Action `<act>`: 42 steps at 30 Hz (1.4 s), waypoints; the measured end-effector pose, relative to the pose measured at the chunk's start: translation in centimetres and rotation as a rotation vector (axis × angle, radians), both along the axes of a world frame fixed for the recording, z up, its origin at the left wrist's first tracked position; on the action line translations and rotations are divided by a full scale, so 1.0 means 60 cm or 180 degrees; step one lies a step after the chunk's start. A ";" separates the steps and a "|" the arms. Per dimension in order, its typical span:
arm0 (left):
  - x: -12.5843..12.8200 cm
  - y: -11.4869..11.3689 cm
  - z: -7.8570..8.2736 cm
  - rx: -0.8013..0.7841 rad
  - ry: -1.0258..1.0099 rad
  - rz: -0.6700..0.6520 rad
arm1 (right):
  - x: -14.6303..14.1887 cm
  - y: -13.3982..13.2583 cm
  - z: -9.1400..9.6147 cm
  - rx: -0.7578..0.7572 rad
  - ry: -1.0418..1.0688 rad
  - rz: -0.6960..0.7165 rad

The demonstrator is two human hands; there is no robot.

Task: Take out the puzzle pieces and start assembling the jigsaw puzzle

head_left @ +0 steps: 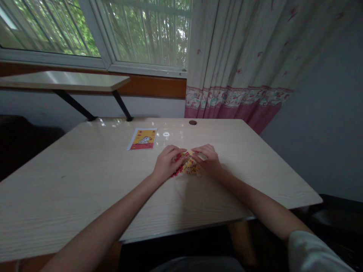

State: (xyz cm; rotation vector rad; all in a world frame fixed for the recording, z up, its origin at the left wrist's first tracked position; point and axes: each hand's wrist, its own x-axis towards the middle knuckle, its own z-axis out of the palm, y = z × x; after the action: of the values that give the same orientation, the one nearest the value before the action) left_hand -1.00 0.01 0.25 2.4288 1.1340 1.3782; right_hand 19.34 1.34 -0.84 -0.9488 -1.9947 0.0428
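Left hand (167, 160) and right hand (208, 159) press patterned paper (188, 165) flat.

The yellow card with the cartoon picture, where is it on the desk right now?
The yellow card lies flat on the table, beyond and left of the left hand, toward the window side.

Two bare forearms reach in from the bottom of the frame, one from the lower left, one from the lower right. The left hand (166, 163) and the right hand (208, 160) are uncovered: no gloves, rings or watch show, and both wrists are bare. At the lower right corner a short, loose white fabric sleeve (314, 252) covers the right upper arm and ends above the elbow. Along the bottom edge, at centre, a strip of grey cloth garment (198, 263) shows, too dim to tell more.
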 end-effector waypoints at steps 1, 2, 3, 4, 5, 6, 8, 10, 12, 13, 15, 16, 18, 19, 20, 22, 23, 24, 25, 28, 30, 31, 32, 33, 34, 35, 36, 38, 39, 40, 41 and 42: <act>0.000 0.000 0.000 -0.0004 -0.0009 0.0007 | 0.000 0.000 -0.001 -0.0030 -0.0031 0.0000; 0.000 0.000 0.000 -0.0009 -0.0018 0.0010 | 0.001 0.001 -0.002 -0.0046 -0.0054 0.0004; 0.001 0.000 0.000 -0.0016 -0.0031 0.0010 | 0.001 0.001 -0.002 -0.0048 -0.0064 0.0007; 0.001 -0.001 0.001 -0.0026 -0.0045 0.0006 | 0.001 0.001 -0.003 -0.0038 -0.0062 0.0005; 0.001 -0.001 0.003 -0.0032 -0.0060 -0.0004 | 0.001 0.000 -0.003 -0.0024 -0.0053 0.0003; 0.001 -0.001 0.004 -0.0035 -0.0075 -0.0016 | 0.001 0.000 -0.003 -0.0008 -0.0040 0.0001; 0.002 -0.002 0.007 -0.0034 -0.0098 -0.0041 | 0.000 -0.002 -0.001 0.0024 -0.0021 0.0002; 0.002 -0.002 0.008 -0.0041 -0.0106 -0.0061 | 0.000 -0.003 0.000 0.0070 -0.0010 0.0034; 0.002 -0.002 0.007 -0.0066 -0.0100 -0.0086 | -0.001 -0.004 0.001 0.0100 -0.0002 0.0057; 0.001 -0.001 0.006 -0.0080 -0.0099 -0.0100 | -0.001 -0.004 0.001 0.0100 -0.0007 0.0058; 0.000 -0.001 0.006 -0.0105 -0.0107 -0.0127 | -0.001 -0.004 0.001 0.0088 -0.0022 0.0047; 0.000 -0.001 0.006 -0.0121 -0.0116 -0.0144 | 0.000 -0.004 0.001 0.0102 -0.0017 0.0045; 0.000 -0.001 0.007 -0.0174 -0.0162 -0.0179 | 0.000 -0.004 0.002 0.0189 0.0023 0.0095; 0.001 -0.002 0.008 -0.0217 -0.0201 -0.0195 | 0.000 -0.004 0.002 0.0243 0.0047 0.0137; 0.002 -0.003 0.008 -0.0284 -0.0254 -0.0205 | -0.001 -0.005 0.003 0.0287 0.0064 0.0177; 0.006 -0.005 0.010 -0.0510 -0.0445 -0.0192 | -0.001 -0.006 0.005 0.0318 0.0070 0.0209; 0.008 -0.005 0.010 -0.0686 -0.0590 -0.0185 | -0.002 -0.007 0.006 0.0301 0.0054 0.0189; 0.011 -0.006 0.009 -0.0907 -0.0763 -0.0192 | -0.002 -0.007 0.006 0.0273 0.0027 0.0153; 0.014 -0.005 0.008 -0.1151 -0.0964 -0.0220 | -0.003 -0.007 0.006 0.0242 -0.0009 0.0109; 0.020 -0.001 0.000 -0.1840 -0.1511 -0.0413 | -0.004 -0.006 0.005 0.0267 -0.0144 0.0065; 0.021 0.003 -0.005 -0.2088 -0.1776 -0.0530 | -0.004 -0.006 0.003 0.0358 -0.0249 0.0131; 0.021 0.005 -0.008 -0.2148 -0.1893 -0.0569 | -0.004 -0.006 0.003 0.0394 -0.0291 0.0160; 0.021 0.006 -0.009 -0.2182 -0.2004 -0.0597 | -0.004 -0.006 0.002 0.0409 -0.0317 0.0174; 0.020 0.007 -0.010 -0.2204 -0.2101 -0.0618 | -0.004 -0.006 0.002 0.0408 -0.0327 0.0167; 0.019 0.008 -0.010 -0.2222 -0.2175 -0.0630 | -0.004 -0.006 0.002 0.0412 -0.0314 0.0142; 0.019 0.008 -0.009 -0.2244 -0.2218 -0.0636 | -0.004 -0.006 0.003 0.0424 -0.0293 0.0113; 0.018 0.008 -0.008 -0.2272 -0.2233 -0.0640 | -0.004 -0.006 0.003 0.0450 -0.0279 0.0099; 0.018 0.007 -0.005 -0.2328 -0.2216 -0.0660 | -0.004 -0.006 0.004 0.0507 -0.0291 0.0100; 0.018 0.006 -0.003 -0.2346 -0.2204 -0.0677 | -0.003 -0.005 0.004 0.0531 -0.0317 0.0110; 0.018 0.006 -0.002 -0.2351 -0.2196 -0.0697 | -0.003 -0.005 0.004 0.0538 -0.0352 0.0127; 0.018 0.006 -0.001 -0.2351 -0.2186 -0.0718 | -0.003 -0.005 0.004 0.0530 -0.0400 0.0152; 0.018 0.006 0.000 -0.2347 -0.2174 -0.0729 | -0.002 -0.004 0.003 0.0515 -0.0444 0.0178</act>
State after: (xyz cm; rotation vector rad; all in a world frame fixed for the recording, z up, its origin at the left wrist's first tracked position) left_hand 0.10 0.35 0.23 1.3700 0.9111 1.2519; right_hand 19.20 1.09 -0.67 -0.8107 -2.1169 -0.1555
